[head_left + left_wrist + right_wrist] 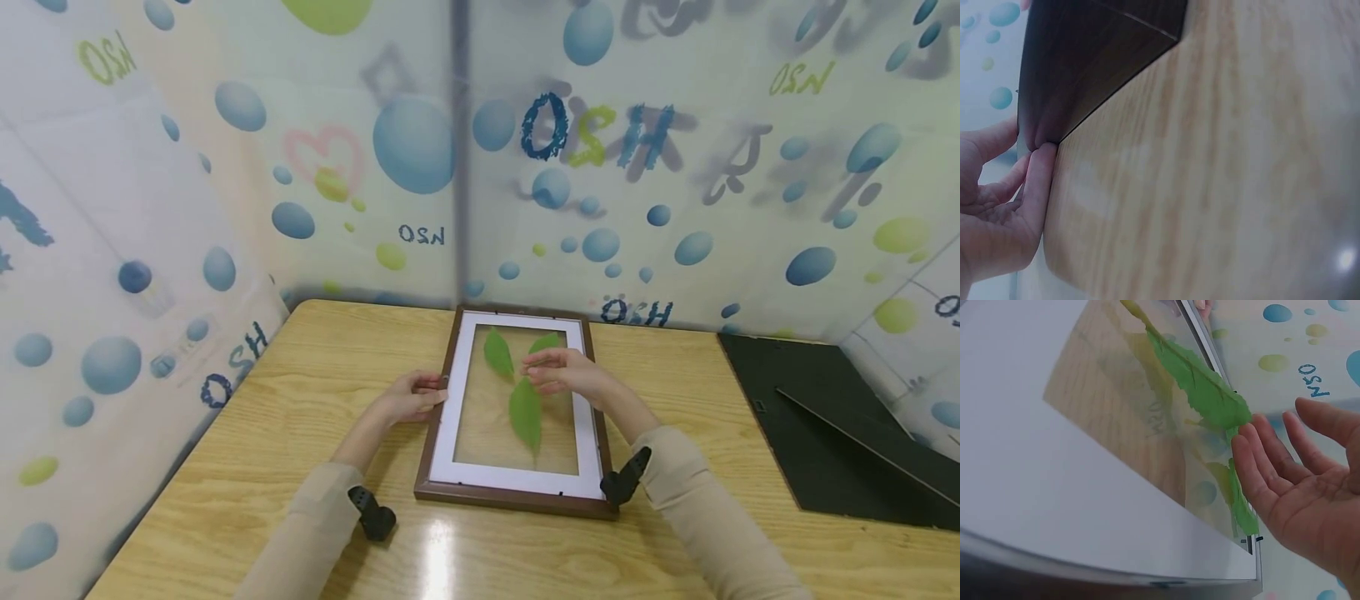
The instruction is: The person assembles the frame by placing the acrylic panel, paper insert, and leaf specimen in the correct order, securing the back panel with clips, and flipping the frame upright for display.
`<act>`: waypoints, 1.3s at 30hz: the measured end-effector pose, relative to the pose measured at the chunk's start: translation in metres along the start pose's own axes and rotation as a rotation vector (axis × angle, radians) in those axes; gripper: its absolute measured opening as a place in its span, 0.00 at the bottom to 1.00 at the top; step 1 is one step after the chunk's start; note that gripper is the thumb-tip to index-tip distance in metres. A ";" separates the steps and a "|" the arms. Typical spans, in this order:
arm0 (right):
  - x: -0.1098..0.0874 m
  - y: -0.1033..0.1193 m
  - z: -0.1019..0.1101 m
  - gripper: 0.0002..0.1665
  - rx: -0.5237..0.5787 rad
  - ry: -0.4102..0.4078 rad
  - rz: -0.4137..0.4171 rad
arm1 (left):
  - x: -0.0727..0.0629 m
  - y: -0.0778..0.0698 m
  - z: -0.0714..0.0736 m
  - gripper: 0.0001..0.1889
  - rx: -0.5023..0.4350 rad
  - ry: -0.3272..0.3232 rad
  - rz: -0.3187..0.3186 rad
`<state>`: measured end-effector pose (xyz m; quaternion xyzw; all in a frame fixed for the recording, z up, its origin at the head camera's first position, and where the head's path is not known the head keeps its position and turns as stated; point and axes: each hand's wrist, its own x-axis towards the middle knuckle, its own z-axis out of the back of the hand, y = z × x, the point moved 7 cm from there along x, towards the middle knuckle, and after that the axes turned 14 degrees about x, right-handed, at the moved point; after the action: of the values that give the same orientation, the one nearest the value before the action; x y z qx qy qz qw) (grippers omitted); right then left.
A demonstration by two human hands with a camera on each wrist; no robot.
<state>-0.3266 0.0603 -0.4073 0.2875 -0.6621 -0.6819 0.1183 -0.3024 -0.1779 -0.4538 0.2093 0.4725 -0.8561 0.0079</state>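
A brown picture frame (pixel 517 500) with a white mat (pixel 517 477) and a clear pane lies on the wooden table. Three green leaves rest on the pane: one upper left (pixel 498 353), one upper right (pixel 544 342), partly behind my right hand, and one lower down (pixel 526 412). My left hand (pixel 411 397) holds the frame's left edge, its fingers against the dark side (pixel 1104 56). Over the pane hovers my right hand (pixel 567 372), fingers loosely bent with nothing visible between them. In the right wrist view its fingertips are close to a leaf (pixel 1194 378); contact cannot be told.
At the right end of the table (pixel 690 500) lies a black backing board (pixel 780 450) with its stand flap (pixel 870 425) raised. A patterned curtain (pixel 360 192) hangs behind the table and along its left side.
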 end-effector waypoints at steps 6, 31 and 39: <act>-0.005 -0.001 0.005 0.27 0.008 -0.011 0.012 | 0.000 0.001 -0.001 0.28 -0.002 -0.005 0.011; -0.067 -0.020 0.084 0.31 -0.063 -0.209 0.002 | -0.001 0.001 0.000 0.28 0.001 0.011 0.020; -0.095 -0.023 0.120 0.36 -0.087 -0.336 -0.036 | 0.000 0.002 -0.001 0.28 0.001 -0.006 0.038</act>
<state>-0.3105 0.2145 -0.4121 0.1756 -0.6372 -0.7504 0.0061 -0.3018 -0.1785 -0.4557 0.2156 0.4682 -0.8565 0.0254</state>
